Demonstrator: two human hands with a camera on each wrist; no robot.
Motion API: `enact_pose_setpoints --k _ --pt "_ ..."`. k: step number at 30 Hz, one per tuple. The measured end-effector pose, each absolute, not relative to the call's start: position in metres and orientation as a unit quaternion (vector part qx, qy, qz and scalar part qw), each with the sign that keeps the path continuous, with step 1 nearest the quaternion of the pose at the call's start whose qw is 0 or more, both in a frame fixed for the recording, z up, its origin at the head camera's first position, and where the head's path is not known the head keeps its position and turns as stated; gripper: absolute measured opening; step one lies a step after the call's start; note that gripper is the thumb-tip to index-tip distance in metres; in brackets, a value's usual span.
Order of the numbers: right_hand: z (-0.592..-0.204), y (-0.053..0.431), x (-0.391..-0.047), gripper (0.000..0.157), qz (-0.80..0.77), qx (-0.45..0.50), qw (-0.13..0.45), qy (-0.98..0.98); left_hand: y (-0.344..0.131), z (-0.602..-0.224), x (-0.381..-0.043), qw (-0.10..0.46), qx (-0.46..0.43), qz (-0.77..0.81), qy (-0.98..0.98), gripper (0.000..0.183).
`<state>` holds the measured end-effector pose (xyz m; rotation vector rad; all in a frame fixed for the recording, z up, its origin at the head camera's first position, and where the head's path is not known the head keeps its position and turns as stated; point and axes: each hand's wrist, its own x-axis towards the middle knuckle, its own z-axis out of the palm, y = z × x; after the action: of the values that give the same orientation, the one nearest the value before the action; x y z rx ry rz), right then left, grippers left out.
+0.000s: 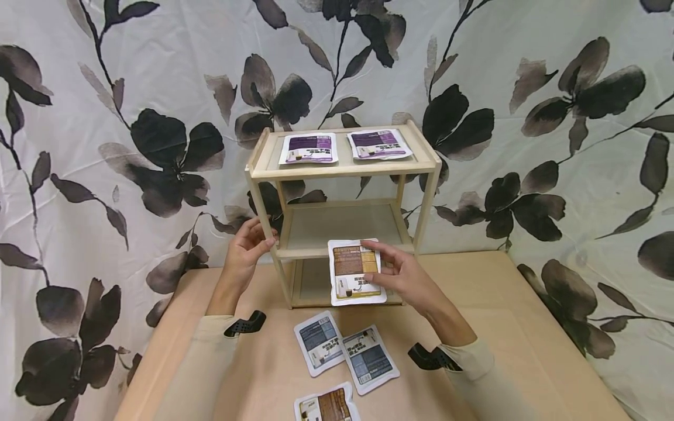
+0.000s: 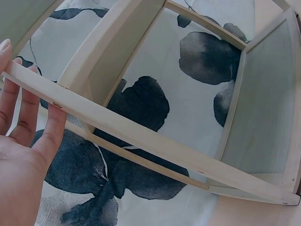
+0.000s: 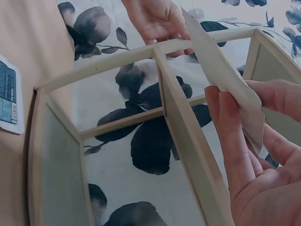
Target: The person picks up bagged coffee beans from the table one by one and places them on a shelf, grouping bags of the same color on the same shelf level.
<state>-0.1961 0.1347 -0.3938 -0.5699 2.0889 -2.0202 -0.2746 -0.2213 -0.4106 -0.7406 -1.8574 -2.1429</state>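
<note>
My right hand pinches a white packet with a brown and yellow label between thumb and fingers. It holds the packet upright in front of the middle and lower tiers of a small wooden shelf. In the right wrist view that packet shows nearly edge-on. My left hand grips the shelf's left front post, with the thumb on one side and fingers on the other. On the shelf's top tier lie two purple-labelled packets, a left one and a right one.
Before the shelf, two blue-grey packets, a left one and a right one, lie with edges meeting on the tan table. Another brown-labelled packet lies nearer, cut off by the frame. A floral cloth hangs behind.
</note>
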Motion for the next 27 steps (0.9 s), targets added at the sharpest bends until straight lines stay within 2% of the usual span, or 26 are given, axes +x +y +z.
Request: enact_pose_setpoints --k 13,27 --pt "-0.384 0.135 -0.218 0.063 -0.657 -0.169 0.024 0.734 -0.222 -0.411 -0.275 0.105 -0.252 -0.729 -0.627 0.05" --pt "-0.379 0.136 -0.242 0.065 -0.659 -0.142 0.019 0.738 -0.22 -0.411 -0.273 0.104 -0.242 -0.725 -0.636 0.048"
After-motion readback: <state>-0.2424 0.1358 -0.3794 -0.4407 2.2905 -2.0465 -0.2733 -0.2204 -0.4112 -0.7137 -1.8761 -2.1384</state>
